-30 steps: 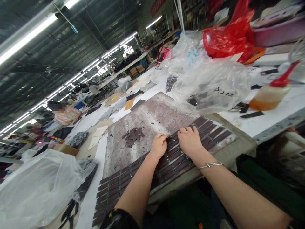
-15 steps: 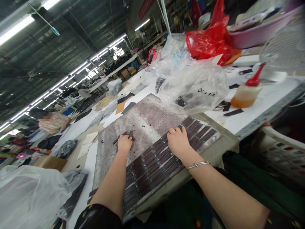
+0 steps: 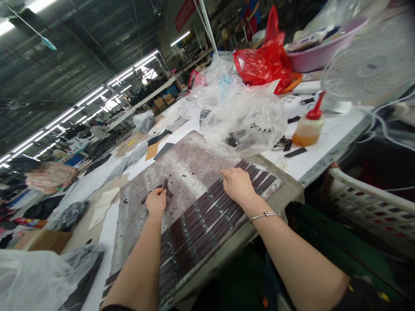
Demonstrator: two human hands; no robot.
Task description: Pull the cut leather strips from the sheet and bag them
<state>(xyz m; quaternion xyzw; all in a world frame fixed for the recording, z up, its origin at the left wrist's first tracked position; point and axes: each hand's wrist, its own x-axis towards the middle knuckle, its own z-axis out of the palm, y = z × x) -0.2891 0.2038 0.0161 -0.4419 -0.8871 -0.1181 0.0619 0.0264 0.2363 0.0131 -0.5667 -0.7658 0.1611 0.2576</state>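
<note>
My left hand (image 3: 156, 201) pinches a small dark brown strip (image 3: 165, 184), which stands up from its fingertips. Around it on the stained board (image 3: 197, 151) lies a small pile of similar dark pieces (image 3: 169, 194). My right hand (image 3: 238, 183), with a bracelet at the wrist, is over the upper edge of the rows of dark brown strips (image 3: 204, 224) laid side by side along the board's near edge. Its index finger points left and the other fingers are curled; what they hold, if anything, is hidden.
A clear plastic bag (image 3: 249, 121) lies behind the board. To the right are a red-tipped glue bottle (image 3: 306, 129), a fan (image 3: 366, 65) and a white plastic basket (image 3: 372, 194). A red bag (image 3: 262, 60) sits farther back. At far left stands another person (image 3: 52, 175).
My left hand has lifted slightly off the pile with a dark strip now showing in its fingers. My right hand's fingers have drawn together, with the index pointing left. The view has shifted right.
</note>
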